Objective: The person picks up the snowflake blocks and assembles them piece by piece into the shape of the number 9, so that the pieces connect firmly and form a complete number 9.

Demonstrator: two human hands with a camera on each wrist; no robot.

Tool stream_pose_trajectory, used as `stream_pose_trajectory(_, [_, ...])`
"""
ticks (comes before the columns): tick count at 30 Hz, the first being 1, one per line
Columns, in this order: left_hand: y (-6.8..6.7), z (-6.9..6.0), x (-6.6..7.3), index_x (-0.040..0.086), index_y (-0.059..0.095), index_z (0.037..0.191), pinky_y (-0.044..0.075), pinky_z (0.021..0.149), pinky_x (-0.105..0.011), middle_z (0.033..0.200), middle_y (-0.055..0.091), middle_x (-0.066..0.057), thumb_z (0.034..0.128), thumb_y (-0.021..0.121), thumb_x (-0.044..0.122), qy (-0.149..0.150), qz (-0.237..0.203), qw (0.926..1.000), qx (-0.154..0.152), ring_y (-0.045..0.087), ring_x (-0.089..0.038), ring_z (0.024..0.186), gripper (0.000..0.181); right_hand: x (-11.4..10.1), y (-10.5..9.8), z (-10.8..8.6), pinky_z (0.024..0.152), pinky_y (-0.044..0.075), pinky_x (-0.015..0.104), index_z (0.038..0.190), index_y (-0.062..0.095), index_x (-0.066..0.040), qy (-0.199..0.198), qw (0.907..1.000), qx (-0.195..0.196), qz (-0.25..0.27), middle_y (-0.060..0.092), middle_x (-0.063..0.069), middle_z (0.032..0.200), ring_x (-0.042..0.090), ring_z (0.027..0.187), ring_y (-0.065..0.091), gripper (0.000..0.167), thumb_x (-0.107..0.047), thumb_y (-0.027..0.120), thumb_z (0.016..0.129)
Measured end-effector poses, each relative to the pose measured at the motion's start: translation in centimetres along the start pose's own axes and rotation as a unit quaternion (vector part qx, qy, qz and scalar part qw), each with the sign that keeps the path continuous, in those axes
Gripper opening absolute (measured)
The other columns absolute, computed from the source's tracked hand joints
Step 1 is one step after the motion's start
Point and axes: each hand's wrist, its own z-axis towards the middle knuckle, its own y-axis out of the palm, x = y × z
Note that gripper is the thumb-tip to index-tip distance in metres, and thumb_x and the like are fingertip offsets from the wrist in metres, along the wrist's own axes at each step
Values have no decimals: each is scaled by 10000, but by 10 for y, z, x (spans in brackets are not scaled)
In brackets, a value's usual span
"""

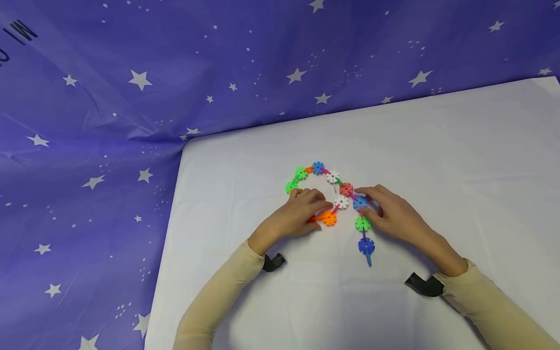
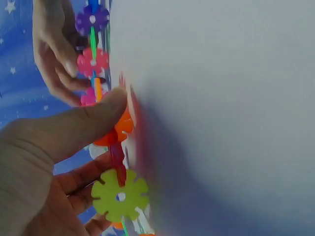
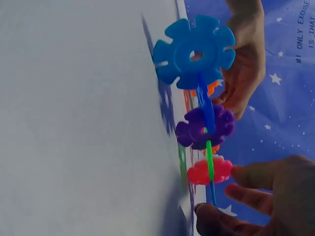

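A chain of slotted plastic discs (image 1: 318, 167) lies on the white cloth in a loop with a tail, flat discs alternating with upright ones. My left hand (image 1: 295, 214) grips the loop's near left side. Its thumb presses an upright orange disc (image 2: 125, 125), beside a red disc (image 2: 116, 155) and a yellow-green disc (image 2: 110, 204). With thumb and forefinger my right hand (image 1: 398, 216) holds the flat blue disc (image 1: 359, 202) near a red disc (image 1: 346, 189). Towards me the tail continues through a green disc (image 1: 362, 223), ending in a light-blue disc (image 3: 170, 54). Exact finger contact is partly hidden.
White cloth (image 1: 437, 160) covers the table. A purple sheet with white stars (image 1: 245, 63) hangs behind it and down the left side. Black straps (image 1: 424, 285) show at both wrists. A white disc (image 1: 341, 202) lies inside the loop's right side, between the hands.
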Motion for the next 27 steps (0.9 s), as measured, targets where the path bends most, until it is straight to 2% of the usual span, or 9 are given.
stream_pose_trajectory(4, [0, -3, -12, 188, 669, 1200, 311, 982, -419, 1151, 567, -24, 864, 759, 189, -182, -36, 9995, 237, 497, -207, 1110, 348, -5, 4, -3, 569, 378, 234, 1173, 643, -99, 27, 10000, -43, 61, 636, 26, 1001, 50, 611, 424, 274, -175, 683, 912])
stream_pose_trajectory(8, [-3, -2, -26, 185, 706, 1136, 309, 983, -437, 1124, 575, -37, 864, 755, 150, -233, 114, 9980, 569, 490, -227, 1100, 279, -11, 10, -14, 585, 399, 250, 1008, 660, -119, 76, 9997, 195, -125, 635, -19, 928, 52, 616, 442, 149, -183, 716, 886])
stream_pose_trajectory(12, [-5, 1, -35, 195, 719, 1115, 301, 1021, -453, 1143, 577, -43, 872, 750, 176, -249, 363, 9957, 810, 486, -234, 1127, 246, -25, 20, -29, 587, 434, 277, 939, 642, -134, 143, 9981, 390, -446, 629, -32, 884, 75, 655, 495, 144, -212, 736, 863])
stream_pose_trajectory(14, [-7, 0, -37, 200, 717, 1124, 301, 1028, -457, 1158, 580, -43, 884, 736, 178, -263, 396, 9957, 797, 481, -241, 1155, 241, -36, 25, -36, 544, 407, 261, 915, 619, -136, 196, 9969, 390, -650, 593, -49, 802, 68, 626, 474, 167, -242, 735, 860])
stream_pose_trajectory(17, [-11, -6, -36, 187, 675, 1212, 287, 1030, -479, 1225, 559, -60, 898, 686, 159, -290, 168, 9979, 549, 434, -263, 1243, 315, -50, 27, -41, 476, 316, 222, 850, 562, -151, 203, 9946, 347, -957, 486, -95, 657, 38, 539, 387, 217, -286, 731, 860])
stream_pose_trajectory(20, [-15, -11, -28, 165, 611, 1308, 265, 1035, -504, 1299, 528, -75, 871, 681, 199, -231, -188, 9988, 400, 381, -275, 1316, 443, -51, 17, -32, 463, 299, 208, 829, 541, -147, -235, 9936, 437, -1018, 464, -94, 650, 30, 524, 359, 218, -238, 738, 851])
stream_pose_trajectory(24, [-9, -2, -12, 151, 582, 1348, 245, 1063, -497, 1286, 548, -47, 864, 736, 363, -5, -368, 9978, 556, 414, -234, 1295, 550, -32, -3, 3, 498, 378, 241, 931, 625, -112, -1242, 9842, 662, -1078, 557, -10, 864, 70, 580, 438, 181, -97, 763, 814])
stream_pose_trajectory(27, [1, 10, -4, 173, 592, 1339, 247, 1062, -459, 1205, 590, 8, 845, 746, 440, -10, -183, 9983, 555, 470, -178, 1208, 582, -17, -9, 26, 536, 430, 281, 1007, 667, -121, -1720, 9780, 295, -1144, 573, 24, 986, 98, 629, 502, 227, -69, 771, 812])
